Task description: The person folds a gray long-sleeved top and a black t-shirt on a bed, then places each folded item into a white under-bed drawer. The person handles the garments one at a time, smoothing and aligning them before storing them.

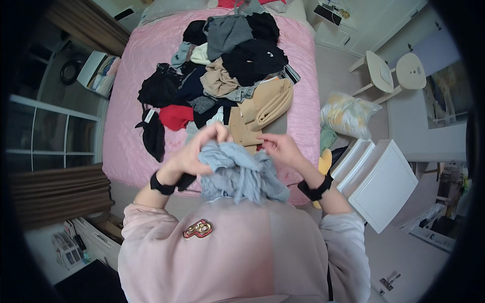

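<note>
At the near side of the pink-covered bed (124, 129), a crumpled grey-blue garment (237, 171) was gripped at its upper left between the fingers and thumb of the left hand (194, 154). The right hand (283, 149) curled beside it (whether its fingers pinched any cloth, one could not tell), and a folded tan garment (252, 116) lay just beyond.

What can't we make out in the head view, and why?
All head view:
- Blue cloth: garment type, lost in folds
- Tan garment: near end, behind the blue cloth
- Right hand: whether its fingertips touch fabric, overlap unclear
- Grey pillow: far part, cut by top edge
</note>
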{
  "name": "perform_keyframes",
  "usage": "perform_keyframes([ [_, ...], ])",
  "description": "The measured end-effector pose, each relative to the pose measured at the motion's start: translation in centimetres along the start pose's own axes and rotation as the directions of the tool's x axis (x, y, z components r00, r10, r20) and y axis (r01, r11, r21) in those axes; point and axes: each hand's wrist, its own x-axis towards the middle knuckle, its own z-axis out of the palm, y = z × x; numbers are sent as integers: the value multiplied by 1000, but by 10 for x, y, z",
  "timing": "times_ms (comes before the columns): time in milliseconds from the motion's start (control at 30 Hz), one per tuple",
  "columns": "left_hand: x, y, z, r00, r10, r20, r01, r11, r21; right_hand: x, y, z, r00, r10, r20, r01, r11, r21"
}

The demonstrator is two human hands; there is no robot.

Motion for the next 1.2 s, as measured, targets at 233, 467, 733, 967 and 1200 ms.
perform_keyframes([
  [233,-41,41,13,950,128,-285,-77,980,181,1,-87,28,893,-265,363,95,901,422],
  [467,-89,96,-3,876,197,-441,180,714,677,12,-122,2,831,-519,-202,528,849,-12],
  [733,-131,144,2,881,-81,-466,391,680,620,-6,-172,-49,677,-647,-351,662,744,-94],
  [967,-126,162,32,913,44,-407,56,972,230,-28,-182,-73,788,-453,-418,567,798,204],
  [1200,-102,176,82,874,158,-459,-122,987,108,-51,-211,-60,829,-434,-354,552,741,384],
])
